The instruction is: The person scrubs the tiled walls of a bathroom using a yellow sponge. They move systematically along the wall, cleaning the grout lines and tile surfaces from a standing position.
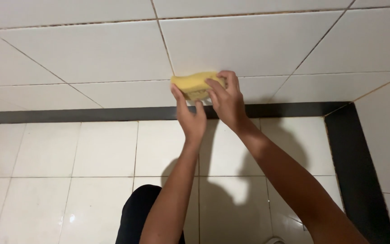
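Mid-scrub, judging by pose: left hand [189, 115] and right hand [226, 99] both gripping yellow sponge [196, 84], pressed on white wall tile [113, 54] above black strip [68, 115]. Next likely needs firm pressure along grout.

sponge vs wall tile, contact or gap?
Touching. The head view shows the yellow sponge pressed flat against the white wall tile at a grout line, with the left hand and right hand both gripping it; no gap shows.

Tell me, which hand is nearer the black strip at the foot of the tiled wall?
Left. The left hand overlaps the black strip while gripping the yellow sponge; the right hand sits mostly above it on the sponge.
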